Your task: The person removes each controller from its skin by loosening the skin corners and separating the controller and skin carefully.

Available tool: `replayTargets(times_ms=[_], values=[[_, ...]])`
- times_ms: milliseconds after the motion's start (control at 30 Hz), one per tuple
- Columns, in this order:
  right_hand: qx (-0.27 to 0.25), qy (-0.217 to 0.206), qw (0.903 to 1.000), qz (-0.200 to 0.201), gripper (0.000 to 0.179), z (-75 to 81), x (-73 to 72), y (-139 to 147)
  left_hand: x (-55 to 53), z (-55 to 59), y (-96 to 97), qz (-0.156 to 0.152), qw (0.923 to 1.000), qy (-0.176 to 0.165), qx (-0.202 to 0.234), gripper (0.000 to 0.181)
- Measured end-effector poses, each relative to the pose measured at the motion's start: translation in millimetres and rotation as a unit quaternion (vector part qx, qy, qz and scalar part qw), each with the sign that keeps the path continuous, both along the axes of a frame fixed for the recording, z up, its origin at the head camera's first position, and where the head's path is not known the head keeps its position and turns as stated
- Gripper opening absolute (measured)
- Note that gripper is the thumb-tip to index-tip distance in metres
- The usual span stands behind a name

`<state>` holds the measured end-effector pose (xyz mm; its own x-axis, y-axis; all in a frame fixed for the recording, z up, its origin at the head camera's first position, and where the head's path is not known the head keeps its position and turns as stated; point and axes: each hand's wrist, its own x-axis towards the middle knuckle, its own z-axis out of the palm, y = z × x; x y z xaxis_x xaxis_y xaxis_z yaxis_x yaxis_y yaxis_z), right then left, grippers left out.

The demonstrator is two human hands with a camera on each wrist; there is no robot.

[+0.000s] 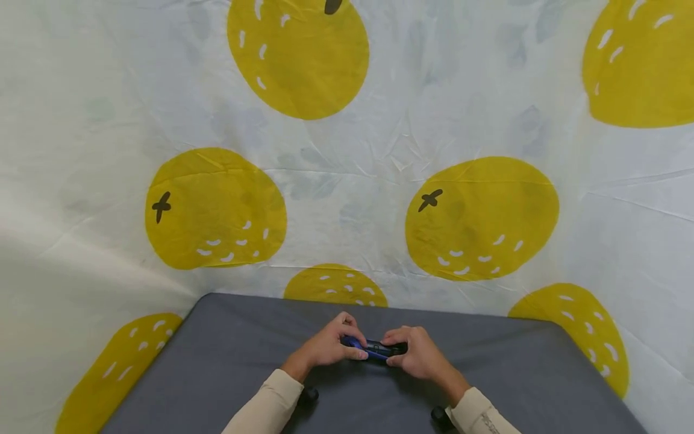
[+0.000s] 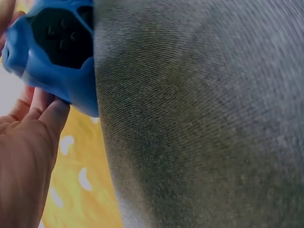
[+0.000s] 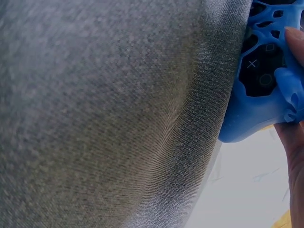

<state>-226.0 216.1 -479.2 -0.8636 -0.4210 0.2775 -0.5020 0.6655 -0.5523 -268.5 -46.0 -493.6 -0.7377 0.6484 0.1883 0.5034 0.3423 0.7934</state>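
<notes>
Both hands hold a game controller (image 1: 375, 347) in a blue cover, low over the grey table. My left hand (image 1: 328, 342) pinches its left end between thumb and fingers. At the other end, my right hand (image 1: 420, 352) grips with thumb and fingertips. In the left wrist view the blue cover (image 2: 78, 88) frames a black face with arrow marks. The right wrist view shows the black button face (image 3: 259, 71) with cross, circle and square marks, and openwork strips of cover beside it. Grey fabric hides part of the controller in both wrist views.
The grey cloth-covered table (image 1: 233, 343) spreads under the hands, its far edge along a white curtain (image 1: 347, 229) printed with yellow fruit. A small black device (image 1: 309, 395) sits by the left wrist and another (image 1: 441, 416) by the right wrist.
</notes>
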Motion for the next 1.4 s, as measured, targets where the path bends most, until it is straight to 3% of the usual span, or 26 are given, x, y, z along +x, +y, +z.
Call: replayTargets(times_ms=[500, 900, 1100, 1233, 1400], values=[[0.004, -0.008, 0.9999, -0.010, 0.031, 2.8, 4.2, 10.4, 11.1, 10.9, 24.1, -0.001, 0.9896, 0.117, -0.083, 0.014], [0.020, -0.019, 0.9996, 0.006, 0.030, 2.6, 4.9, 3.8, 14.2, 2.7, 14.0, -0.016, 0.9926, 0.106, -0.058, 0.014], [0.030, -0.018, 0.9994, 0.003, 0.028, 3.6, 5.1, 2.7, 15.9, 4.9, -1.0, -0.002, 0.9953, 0.090, -0.034, 0.016], [0.034, -0.020, 0.9992, 0.007, 0.027, 6.0, 6.7, 3.2, 13.2, 2.1, -11.1, -0.001, 0.9936, 0.097, -0.059, 0.017], [0.036, -0.045, 0.9983, 0.012, 0.028, 6.8, 7.4, 3.5, 7.7, -6.8, -22.6, -0.003, 0.9868, 0.132, -0.094, 0.020]])
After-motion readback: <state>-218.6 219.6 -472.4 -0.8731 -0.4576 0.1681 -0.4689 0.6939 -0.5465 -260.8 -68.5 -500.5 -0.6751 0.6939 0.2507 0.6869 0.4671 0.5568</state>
